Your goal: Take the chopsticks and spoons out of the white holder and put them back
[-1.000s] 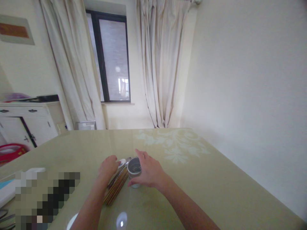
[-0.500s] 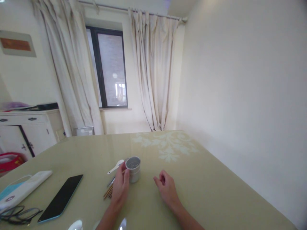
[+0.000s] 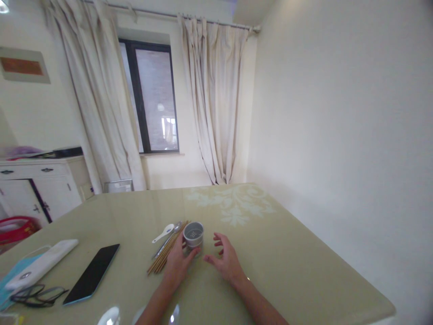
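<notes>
A small grey metal cup (image 3: 194, 231) with holes in its bottom stands upright on the table. My left hand (image 3: 179, 258) is closed around its left and near side, the thumb across the front. To the right of the cup my right hand (image 3: 225, 260) hangs with fingers apart and curved toward it, touching nothing. Just left of the cup lies a bundle of wooden chopsticks (image 3: 163, 258), partly behind my left hand. Alongside them are a metal spoon (image 3: 177, 227) and a white soup spoon (image 3: 165, 232) with a blue mark.
Left on the table (image 3: 297, 271) lie a black phone (image 3: 92, 273), a white power bank (image 3: 42, 264), a blue face mask (image 3: 13, 277) and folded glasses (image 3: 39, 295). A wall (image 3: 338, 135) runs along the right edge. Behind stand curtains and a white cabinet (image 3: 54, 185).
My left hand has shifted slightly right with the cup, its thumb now across the front. The right hand has gone from curled to spread and moved nearer the cup. More of the chopsticks shows.
</notes>
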The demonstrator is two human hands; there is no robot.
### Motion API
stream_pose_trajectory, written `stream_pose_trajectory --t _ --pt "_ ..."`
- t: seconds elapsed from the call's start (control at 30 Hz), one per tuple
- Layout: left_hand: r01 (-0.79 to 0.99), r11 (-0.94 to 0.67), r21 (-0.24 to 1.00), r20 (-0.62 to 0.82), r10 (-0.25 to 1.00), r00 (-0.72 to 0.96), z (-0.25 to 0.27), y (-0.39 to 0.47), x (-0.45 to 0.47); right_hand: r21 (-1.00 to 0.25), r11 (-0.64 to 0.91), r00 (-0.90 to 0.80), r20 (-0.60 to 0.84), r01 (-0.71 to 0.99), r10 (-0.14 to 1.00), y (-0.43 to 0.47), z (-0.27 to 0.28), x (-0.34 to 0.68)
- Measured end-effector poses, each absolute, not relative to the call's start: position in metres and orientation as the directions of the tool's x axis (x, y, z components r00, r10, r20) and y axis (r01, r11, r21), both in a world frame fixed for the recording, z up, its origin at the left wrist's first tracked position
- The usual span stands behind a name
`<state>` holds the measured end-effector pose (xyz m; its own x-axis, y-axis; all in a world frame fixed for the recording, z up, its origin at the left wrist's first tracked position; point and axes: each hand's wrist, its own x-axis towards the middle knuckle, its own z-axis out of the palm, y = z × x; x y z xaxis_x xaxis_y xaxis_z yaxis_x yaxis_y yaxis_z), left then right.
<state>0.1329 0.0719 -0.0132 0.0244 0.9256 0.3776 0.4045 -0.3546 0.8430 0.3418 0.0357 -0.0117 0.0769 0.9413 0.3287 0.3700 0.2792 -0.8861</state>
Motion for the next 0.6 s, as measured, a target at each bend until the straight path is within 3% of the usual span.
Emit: stream_pose_trajectory --t 0.23,0.4,0.5,0.6 --pt "0.239 -0.408 0.881 0.350 0.902 0.252 -0.019 0.045 0.164 -0.867 0.430 -0.083 0.423 0.252 0.902 0.027 0.004 0.342" --pt "0.451 -0.533 0.716 0.330 0.828 0.454 -0.017 0.060 0.132 -0.887 0.378 0.009 0.395 0.265 0.919 0.028 0.008 0.342" --pt "0.628 -0.527 0.573 0.414 0.847 0.334 -0.004 0.081 0.103 -0.877 0.373 0.031 0.400 0.304 0.916 0.031 0.006 0.341" --pt "0.857 -0.338 0.390 0.479 0.869 0.125 0.009 0.101 0.082 -0.862 0.371 0.041 0.409 0.345 0.912 0.032 0.003 0.341"
